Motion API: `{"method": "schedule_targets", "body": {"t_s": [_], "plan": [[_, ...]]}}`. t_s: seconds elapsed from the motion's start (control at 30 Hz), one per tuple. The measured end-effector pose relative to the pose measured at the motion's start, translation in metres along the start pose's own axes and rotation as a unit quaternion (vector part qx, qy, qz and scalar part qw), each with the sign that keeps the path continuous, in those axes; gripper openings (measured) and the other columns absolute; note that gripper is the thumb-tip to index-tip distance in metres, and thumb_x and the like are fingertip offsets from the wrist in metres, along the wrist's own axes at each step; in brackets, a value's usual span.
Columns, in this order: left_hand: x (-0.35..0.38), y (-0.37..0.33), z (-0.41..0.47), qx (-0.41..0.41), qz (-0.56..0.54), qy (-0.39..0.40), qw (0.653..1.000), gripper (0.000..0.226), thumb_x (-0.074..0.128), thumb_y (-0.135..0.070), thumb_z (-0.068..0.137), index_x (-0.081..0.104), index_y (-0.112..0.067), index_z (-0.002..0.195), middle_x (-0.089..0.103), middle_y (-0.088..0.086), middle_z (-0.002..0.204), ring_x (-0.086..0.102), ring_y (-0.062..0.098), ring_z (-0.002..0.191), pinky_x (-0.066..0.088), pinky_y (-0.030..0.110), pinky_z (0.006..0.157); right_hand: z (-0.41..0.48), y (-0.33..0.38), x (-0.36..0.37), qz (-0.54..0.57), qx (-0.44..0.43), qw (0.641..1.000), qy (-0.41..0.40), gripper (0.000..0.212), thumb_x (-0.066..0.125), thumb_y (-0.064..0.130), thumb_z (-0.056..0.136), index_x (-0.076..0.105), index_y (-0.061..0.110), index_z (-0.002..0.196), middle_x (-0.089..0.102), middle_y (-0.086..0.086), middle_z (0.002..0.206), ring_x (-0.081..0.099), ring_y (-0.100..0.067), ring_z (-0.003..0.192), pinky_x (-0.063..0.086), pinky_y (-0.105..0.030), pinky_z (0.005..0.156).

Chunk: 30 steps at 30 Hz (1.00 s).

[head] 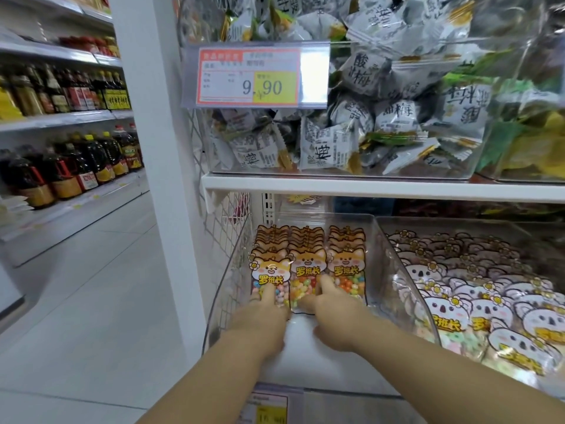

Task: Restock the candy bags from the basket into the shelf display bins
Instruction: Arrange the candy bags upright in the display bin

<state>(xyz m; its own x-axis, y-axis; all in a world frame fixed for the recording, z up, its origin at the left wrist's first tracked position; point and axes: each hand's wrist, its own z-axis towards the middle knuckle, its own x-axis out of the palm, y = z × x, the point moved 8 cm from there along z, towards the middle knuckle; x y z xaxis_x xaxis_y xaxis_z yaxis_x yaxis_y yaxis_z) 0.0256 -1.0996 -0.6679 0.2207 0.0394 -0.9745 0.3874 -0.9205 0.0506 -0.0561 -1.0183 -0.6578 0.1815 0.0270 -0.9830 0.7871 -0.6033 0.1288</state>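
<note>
head: left hand (262,321), right hand (334,319) touch bags (306,270)

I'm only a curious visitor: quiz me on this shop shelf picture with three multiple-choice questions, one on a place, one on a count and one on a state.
1. Where are the fox candy bags?
A) in the clear bin on the lower shelf, left of the koala bags
B) on the upper shelf
C) on the floor

2. How many rows of fox bags stand side by side?
A) two
B) three
C) five

3. What are the left hand and right hand doing?
A) holding a bottle
B) hanging outside the bin
C) touching the front bags with their fingers

Answers:
1 A, the bin sits below the white shelf board.
2 B, three front bags show next to each other.
3 C, the fingers of both hands lie on the front bags.
</note>
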Motion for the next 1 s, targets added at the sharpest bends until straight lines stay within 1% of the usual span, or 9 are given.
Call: {"method": "schedule_targets", "body": {"t_s": [0.1,0.2,0.4,0.5,0.6,0.7,0.8,0.87,1.0], "plan": [[0.001,0.0,0.002,0.001,-0.002,-0.004,1.0,0.048,0.058,-0.028,0.096,0.046,-0.026,0.143,0.022,0.01,0.141,0.036,0.035,0.132,0.043,0.046,0.104,0.008,-0.005,-0.044,0.018,0.025,0.986,-0.165,0.059,0.063,0.015,0.085,0.045,0.034,0.138,0.026,-0.006,0.147,0.06,-0.03,0.109,0.056,-0.041,0.084],[0.002,-0.001,0.003,0.003,-0.005,-0.004,1.0,0.049,0.058,-0.031,0.096,0.046,-0.026,0.143,0.023,0.01,0.14,0.038,0.035,0.129,0.044,0.045,0.102,0.023,-0.011,-0.059,0.006,0.038,0.984,-0.173,0.072,0.069,0.02,0.081,0.036,0.026,0.146,0.025,-0.006,0.152,0.059,-0.031,0.113,0.056,-0.044,0.083],[0.003,0.0,-0.001,-0.004,-0.03,-0.001,1.0,0.047,0.058,-0.03,0.095,0.047,-0.025,0.141,0.024,0.009,0.139,0.045,0.034,0.122,0.045,0.044,0.095,0.021,-0.01,-0.074,-0.083,0.047,0.963,-0.25,0.04,0.074,0.02,0.077,0.057,0.02,0.114,0.054,-0.003,0.12,0.052,-0.024,0.106,0.048,-0.032,0.075],[-0.003,0.003,-0.001,-0.02,-0.059,-0.035,0.997,0.048,0.055,-0.018,0.095,0.039,-0.016,0.14,0.03,0.011,0.138,0.052,0.035,0.117,0.046,0.044,0.09,0.018,-0.021,-0.076,-0.077,0.057,0.97,-0.223,0.025,0.066,0.019,0.085,0.058,0.021,0.108,0.062,-0.004,0.105,0.054,-0.026,0.108,0.045,-0.03,0.07],[-0.016,0.01,0.006,-0.046,-0.103,-0.099,0.989,0.053,0.049,-0.008,0.094,0.028,-0.018,0.141,0.044,0.011,0.135,0.059,0.035,0.112,0.047,0.043,0.081,0.018,-0.042,-0.082,-0.058,0.08,0.978,-0.184,0.025,0.06,0.019,0.09,0.058,0.023,0.114,0.061,-0.006,0.105,0.059,-0.026,0.1,0.052,-0.032,0.073],[-0.031,0.018,0.02,-0.08,-0.12,-0.152,0.978,0.078,0.046,-0.009,0.096,0.002,-0.031,0.156,0.052,0.01,0.132,0.066,0.034,0.102,0.046,0.04,0.071,0.019,-0.05,-0.086,-0.062,0.088,0.981,-0.164,0.027,0.059,0.016,0.091,0.061,0.021,0.117,0.06,-0.004,0.102,0.06,-0.025,0.091,0.058,-0.036,0.077],[-0.038,0.023,0.033,-0.103,-0.11,-0.152,0.977,0.096,0.05,-0.01,0.094,-0.02,-0.032,0.155,0.062,0.007,0.12,0.067,0.03,0.097,0.046,0.039,0.07,0.02,-0.049,-0.084,-0.042,0.083,0.985,-0.146,0.033,0.056,0.014,0.092,0.059,0.024,0.124,0.061,-0.005,0.106,0.061,-0.025,0.093,0.057,-0.034,0.078],[-0.041,0.025,0.04,-0.107,-0.116,-0.153,0.976,0.097,0.053,-0.011,0.093,-0.018,-0.029,0.156,0.066,0.007,0.112,0.067,0.029,0.094,0.046,0.037,0.067,0.019,-0.048,-0.085,0.002,0.078,0.986,-0.148,0.038,0.055,0.011,0.092,0.056,0.027,0.127,0.061,-0.006,0.109,0.062,-0.025,0.093,0.055,-0.031,0.074],[-0.043,0.028,0.039,-0.11,-0.153,-0.174,0.966,0.077,0.056,-0.011,0.09,0.012,-0.024,0.152,0.064,-0.001,0.102,0.068,0.03,0.095,0.045,0.034,0.068,0.014,-0.045,-0.096,0.101,0.069,0.971,-0.207,0.039,0.055,0.003,0.091,0.056,0.022,0.125,0.063,-0.005,0.107,0.062,-0.022,0.086,0.055,-0.032,0.073]]}}
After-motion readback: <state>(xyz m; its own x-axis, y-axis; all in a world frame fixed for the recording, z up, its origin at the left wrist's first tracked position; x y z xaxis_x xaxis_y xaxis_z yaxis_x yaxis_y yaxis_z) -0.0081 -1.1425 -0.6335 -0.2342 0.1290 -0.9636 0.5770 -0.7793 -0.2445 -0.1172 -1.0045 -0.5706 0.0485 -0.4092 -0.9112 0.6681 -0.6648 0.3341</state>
